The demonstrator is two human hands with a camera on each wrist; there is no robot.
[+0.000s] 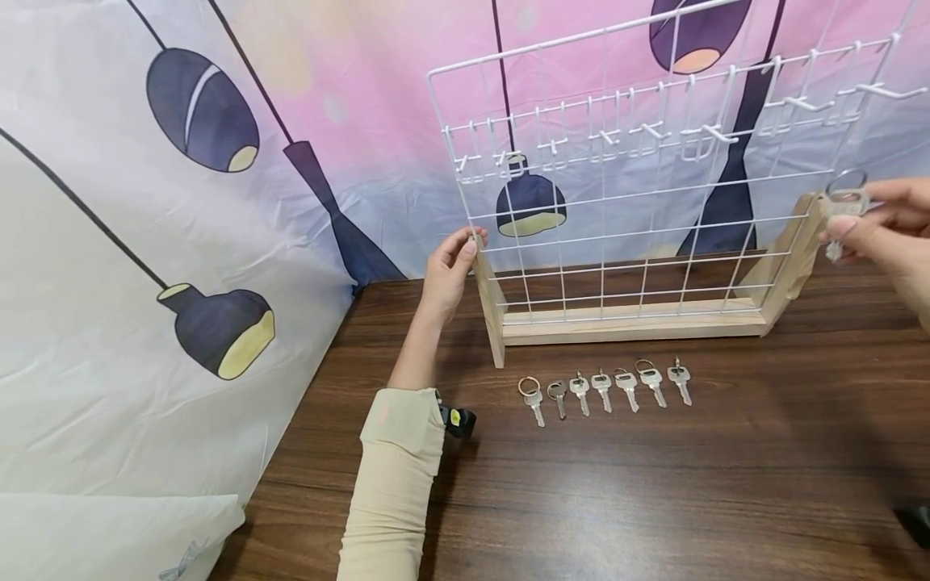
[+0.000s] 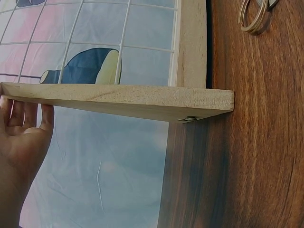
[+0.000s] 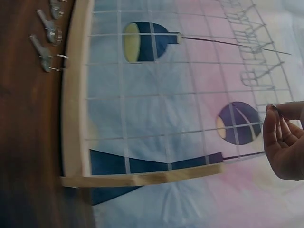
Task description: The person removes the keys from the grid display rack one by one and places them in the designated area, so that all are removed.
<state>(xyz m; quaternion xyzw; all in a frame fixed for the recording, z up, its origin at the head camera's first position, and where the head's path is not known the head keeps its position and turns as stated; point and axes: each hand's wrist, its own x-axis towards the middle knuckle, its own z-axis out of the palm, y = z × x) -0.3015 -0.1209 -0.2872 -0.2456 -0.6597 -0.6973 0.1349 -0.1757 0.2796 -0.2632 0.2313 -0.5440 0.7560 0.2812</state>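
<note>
A white wire grid rack (image 1: 603, 198) with a wooden base stands upright on the table. My left hand (image 1: 448, 270) grips the top of its left wooden side post (image 1: 488, 303), with fingers against the wood in the left wrist view. At the rack's right end, my right hand (image 1: 890, 234) pinches a silver key (image 1: 848, 202) between thumb and fingers, its ring pointing up. Only a small dark bit of that key shows in the right wrist view. Several keys with rings, among them a left-end key (image 1: 534, 403), lie in a row before the rack.
Several white hooks (image 1: 606, 137) hang along the upper part of the grid. The brown wooden table (image 1: 617, 492) spreads in front. Behind it hangs a printed cloth (image 1: 378, 161) with lamp pictures, and a pale cloth (image 1: 94, 403) falls along the left edge.
</note>
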